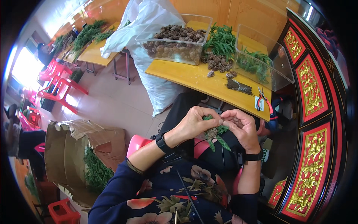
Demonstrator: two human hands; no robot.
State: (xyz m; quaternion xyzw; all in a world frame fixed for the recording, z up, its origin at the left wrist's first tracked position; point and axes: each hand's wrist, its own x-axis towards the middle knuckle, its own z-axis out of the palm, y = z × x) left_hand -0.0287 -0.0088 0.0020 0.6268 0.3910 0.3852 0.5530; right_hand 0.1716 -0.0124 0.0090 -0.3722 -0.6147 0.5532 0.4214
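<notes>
Above my lap, my left hand (199, 122) pinches a small green pine sprig (223, 143) with a brownish cone (212, 133) at its middle. Facing it, my right hand (242, 129) is closed, thumb and fingertips pressed together at the sprig's upper right side. The fingertips of both hands meet there, and what lies between them is too small to make out. On the yellow table ahead are red-handled pliers (264, 100), a bundle of dark thin wires (239, 86) and a pile of loose pine cones (220, 62).
A clear bin of pine cones (175, 56) stands by green sprigs (220, 39) and another clear bin (274, 71). A white sack (158, 86) hangs left of the table. An open cardboard box (65, 149) holds greenery at lower left. Carved red-gold panels (311, 164) line the right.
</notes>
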